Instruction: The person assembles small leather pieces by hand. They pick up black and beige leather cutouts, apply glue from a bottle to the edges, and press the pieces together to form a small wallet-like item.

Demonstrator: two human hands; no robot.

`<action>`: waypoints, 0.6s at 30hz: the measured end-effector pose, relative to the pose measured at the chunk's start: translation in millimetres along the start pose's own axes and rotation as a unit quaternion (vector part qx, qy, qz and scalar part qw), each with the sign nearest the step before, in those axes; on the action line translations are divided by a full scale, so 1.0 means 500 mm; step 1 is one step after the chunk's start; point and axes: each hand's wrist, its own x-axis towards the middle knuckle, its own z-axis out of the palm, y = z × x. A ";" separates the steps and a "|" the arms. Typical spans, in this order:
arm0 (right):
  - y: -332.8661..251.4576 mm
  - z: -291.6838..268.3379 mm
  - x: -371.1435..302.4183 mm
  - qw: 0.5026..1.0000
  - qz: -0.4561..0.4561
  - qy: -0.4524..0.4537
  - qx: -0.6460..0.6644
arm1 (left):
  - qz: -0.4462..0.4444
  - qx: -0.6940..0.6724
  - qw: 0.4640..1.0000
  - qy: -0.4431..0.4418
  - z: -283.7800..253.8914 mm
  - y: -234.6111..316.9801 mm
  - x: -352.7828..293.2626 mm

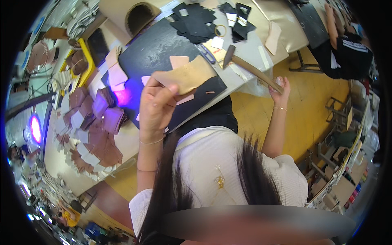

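My left hand (156, 107) pinches a tan piece of leather (191, 75) between thumb and fingers, raised over a dark work board (141, 53). Pale pink leather pieces (179, 61) lie on the board, partly hidden behind the held piece and my hand. Out to the right, my right hand (281, 90) is closed around the end of a hammer's wooden handle. The hammer (253, 70) slants up to the left, its dark metal head near the board's right corner. A blue utility knife (207, 54) rests beside the board.
Brown leather pieces (102, 143) with pale backings are piled at the left. Black cut pieces (194, 20) and a tape ring (220, 30) lie at the table's far side. A yellow-rimmed tray (87, 61) stands far left. Another person (347, 53) is at the upper right.
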 end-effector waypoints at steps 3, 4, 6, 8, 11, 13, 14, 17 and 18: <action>0.052 0.003 0.012 0.999 0.024 0.009 -0.032 | -0.002 0.080 0.996 0.045 -0.013 -0.029 -0.024; 0.065 0.004 0.027 0.997 0.029 -0.056 -0.042 | 0.004 0.123 0.989 0.077 -0.023 -0.042 -0.026; 0.095 -0.004 0.057 0.995 0.002 0.009 -0.099 | -0.031 0.157 0.977 0.139 -0.046 -0.064 -0.025; 0.121 -0.020 0.078 0.991 -0.020 0.049 -0.122 | -0.099 0.165 0.960 0.202 -0.062 -0.077 -0.032; 0.146 -0.028 0.079 0.733 -0.011 0.087 -0.675 | -0.182 0.175 0.947 0.200 -0.061 -0.078 -0.056; 0.171 -0.008 0.048 0.581 -0.125 0.040 -0.804 | -0.239 0.221 0.930 0.171 -0.054 -0.060 -0.079; 0.168 0.010 0.031 0.559 -0.118 0.049 -0.819 | -0.275 0.274 0.908 0.159 -0.051 -0.048 -0.093; 0.165 0.085 -0.017 0.569 -0.188 0.098 -0.794 | -0.274 0.494 0.809 0.162 -0.064 -0.030 -0.130; 0.165 0.108 -0.032 0.587 -0.246 0.109 -0.764 | -0.211 0.571 0.774 0.174 -0.074 -0.037 -0.139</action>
